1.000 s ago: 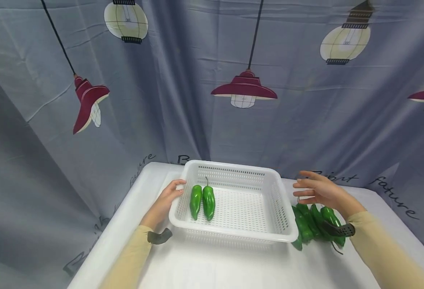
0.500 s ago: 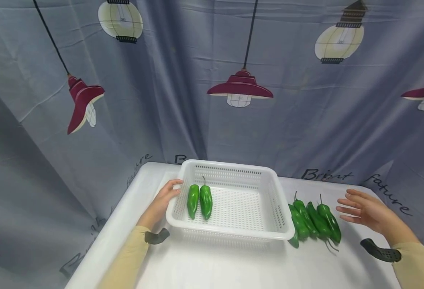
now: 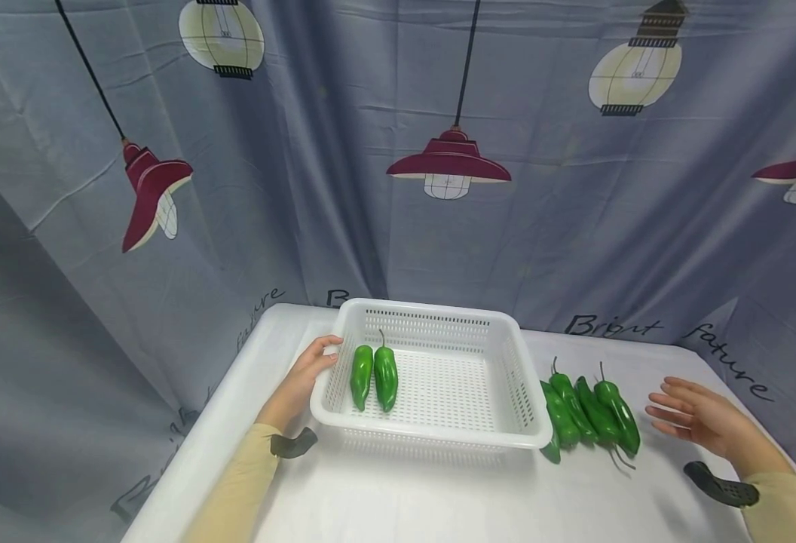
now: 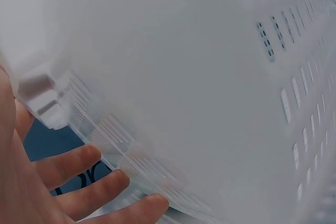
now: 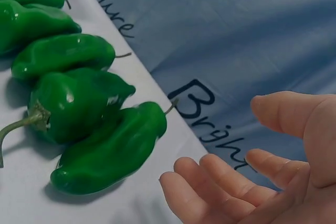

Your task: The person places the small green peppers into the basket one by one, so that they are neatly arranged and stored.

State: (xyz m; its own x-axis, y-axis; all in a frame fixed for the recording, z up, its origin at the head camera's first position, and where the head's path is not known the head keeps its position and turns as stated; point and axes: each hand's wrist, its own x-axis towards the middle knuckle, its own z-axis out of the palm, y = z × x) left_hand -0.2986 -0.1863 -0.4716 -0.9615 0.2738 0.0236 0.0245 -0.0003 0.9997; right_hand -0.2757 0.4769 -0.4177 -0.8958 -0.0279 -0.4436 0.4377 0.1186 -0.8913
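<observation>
A white perforated plastic basket (image 3: pixel 432 437) sits on the table, with two green peppers (image 3: pixel 386 381) lying side by side in its left part. My left hand (image 3: pixel 299 381) is at the basket's left side, fingertips right at the rim; in the left wrist view its fingers (image 4: pixel 94 192) are spread and fairly straight beside the outer wall. Right of the basket lies a row of several green peppers (image 3: pixel 616 415), some with long stems. My right hand (image 3: pixel 703 418) hovers to the right of that row, fingers loosely extended and holding nothing; the nearest pepper (image 5: pixel 113 153) shows beyond its fingertips in the right wrist view.
A white cloth covers the table (image 3: pixel 398 498). Behind and to the left hangs a grey-blue curtain (image 3: pixel 316 188) printed with lamps and lettering. The basket's right end partly hides the leftmost pepper of the row. Each wrist wears a dark strap (image 3: pixel 720 485).
My right hand has moved from above the pepper row to its right side, then slightly lower, uncovering the peppers. My left hand stays at the basket; the head view has shifted slightly.
</observation>
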